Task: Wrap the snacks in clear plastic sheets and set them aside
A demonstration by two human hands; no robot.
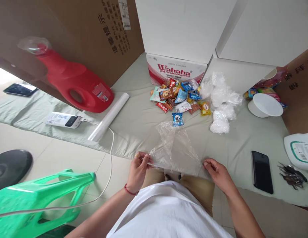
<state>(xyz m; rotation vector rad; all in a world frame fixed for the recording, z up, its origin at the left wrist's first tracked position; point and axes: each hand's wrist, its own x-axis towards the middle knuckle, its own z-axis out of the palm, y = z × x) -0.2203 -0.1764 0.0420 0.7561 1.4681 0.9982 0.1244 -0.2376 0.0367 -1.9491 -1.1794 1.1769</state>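
Note:
A thin sheet of clear plastic film [178, 148] is stretched between my two hands at the near edge of the cloth. My left hand [140, 165] pinches its left corner between thumb and fingers. At the right corner my right hand [214, 168] has its thumb and forefinger closed on the edge. The film's far end lies crumpled on the cloth, just in front of a blue snack packet [178, 119]. Behind that packet is a pile of small wrapped snacks [181, 96]. Several clear, crumpled plastic bundles [220, 99] lie right of the pile.
A clear plastic roll [109, 115], a white power bank [64, 120] with a cable, and a red jug [76, 79] are on the left. To the right are a white bowl [265, 105], a black phone [262, 172] and keys [292, 176]. A green stool [44, 198] stands lower left.

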